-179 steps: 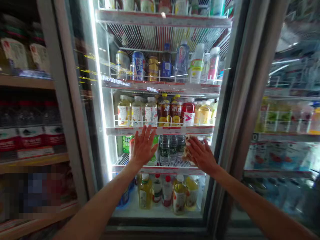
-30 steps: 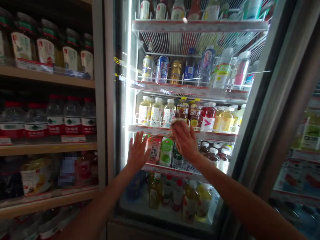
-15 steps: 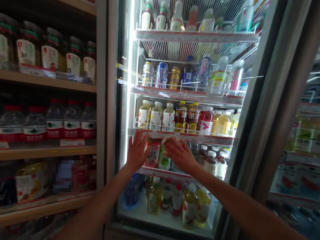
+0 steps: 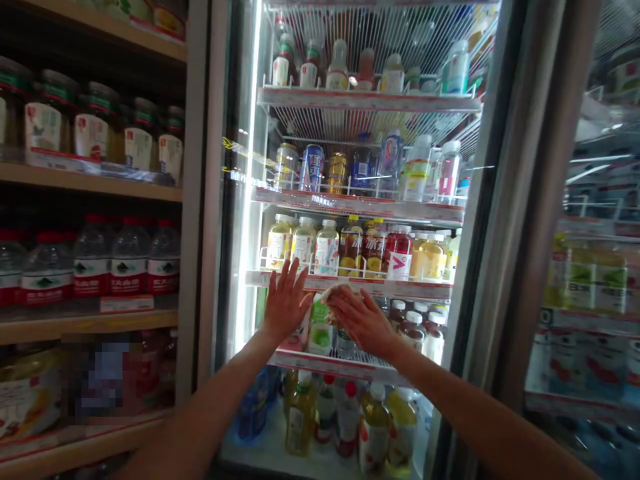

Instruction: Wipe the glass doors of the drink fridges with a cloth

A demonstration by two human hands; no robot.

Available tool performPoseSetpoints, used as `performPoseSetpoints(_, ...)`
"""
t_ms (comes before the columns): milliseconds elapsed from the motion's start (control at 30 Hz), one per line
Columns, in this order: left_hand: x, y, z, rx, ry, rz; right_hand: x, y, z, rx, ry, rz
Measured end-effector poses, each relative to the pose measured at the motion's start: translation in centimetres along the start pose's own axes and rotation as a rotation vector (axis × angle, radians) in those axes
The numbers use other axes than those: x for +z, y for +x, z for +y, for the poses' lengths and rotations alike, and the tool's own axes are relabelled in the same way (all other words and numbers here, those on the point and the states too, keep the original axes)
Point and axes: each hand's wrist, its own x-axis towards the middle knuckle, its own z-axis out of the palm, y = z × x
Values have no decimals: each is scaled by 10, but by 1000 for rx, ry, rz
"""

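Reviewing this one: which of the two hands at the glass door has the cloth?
The right hand: a pale, crumpled cloth shows beneath its fingers. The left hand has none, its bare fingers spread.

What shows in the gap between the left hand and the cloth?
In the head view, a green drink shows between the left hand and the cloth, farther back.

Cooler seen from head height

The head camera looks forward and down, close to the lit cooler (image 4: 357, 203), over the wearer's left hand (image 4: 287, 303) and right hand (image 4: 359, 319); wooden shelves (image 4: 90, 181) border its view left, a neighbouring cooler (image 4: 595, 320) right.
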Motion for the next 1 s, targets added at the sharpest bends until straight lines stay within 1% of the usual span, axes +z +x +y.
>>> performPoseSetpoints(33, 1, -1, 1, 0, -1, -7, 0, 0, 1, 2, -1, 8)
performPoseSetpoints(67, 2, -2, 1, 1, 2, -16, -2, 4, 8, 54, -15, 36)
performPoseSetpoints(167, 3, -6, -1, 6, 24, -34, -8, 27, 34, 325, -86, 150)
performPoseSetpoints(200, 3, -8, -3, 10, 30, -32, -7, 33, 37, 374, -97, 164)
performPoseSetpoints(233, 2, -11, -6, 10, 34, -28, -5, 35, 34, 383, -95, 157)
performPoseSetpoints(267, 1, -14, -10, 6, 40, -23, -2, 33, 25, 349, -80, 137)
performPoseSetpoints(300, -1, -18, -14, -2, 48, -21, 3, 28, 11, 275, -55, 103)
performPoseSetpoints(400, -9, -33, -31, -40, 78, -55, 18, 10, -32, -25, 41, -6)
performPoseSetpoints(433, -12, -38, -37, -54, 84, -76, 21, 8, -40, -79, 63, -24)
performPoseSetpoints(467, -15, -42, -42, -68, 86, -95, 22, 10, -43, -78, 75, -31)
performPoseSetpoints(500, -18, -46, -46, -84, 90, -111, 23, 16, -41, -25, 76, -25)
performPoseSetpoints(567, -22, -52, -53, -109, 103, -122, 23, 34, -32, 154, 63, 20)
performPoseSetpoints(600, -24, -54, -55, -115, 111, -121, 23, 43, -30, 224, 58, 44)
performPoseSetpoints(633, -26, -56, -57, -118, 117, -122, 25, 50, -30, 257, 61, 57)
performPoseSetpoints(667, -27, -58, -59, -121, 120, -125, 27, 54, -35, 245, 71, 62)
performPoseSetpoints(700, -28, -61, -61, -127, 120, -130, 30, 56, -43, 194, 85, 62)
performPoseSetpoints(800, -31, -70, -69, -155, 122, -160, 40, 56, -72, -35, 120, 50)
performPoseSetpoints(833, -32, -74, -72, -163, 132, -171, 42, 60, -77, -73, 121, 55)
performPoseSetpoints(867, -34, -77, -76, -170, 148, -181, 43, 66, -79, -71, 118, 65)
performPoseSetpoints(900, -35, -79, -80, -173, 167, -188, 44, 75, -78, -32, 115, 77)
performPoseSetpoints(1000, -41, -86, -91, -183, 222, -198, 46, 104, -70, 153, 136, 102)
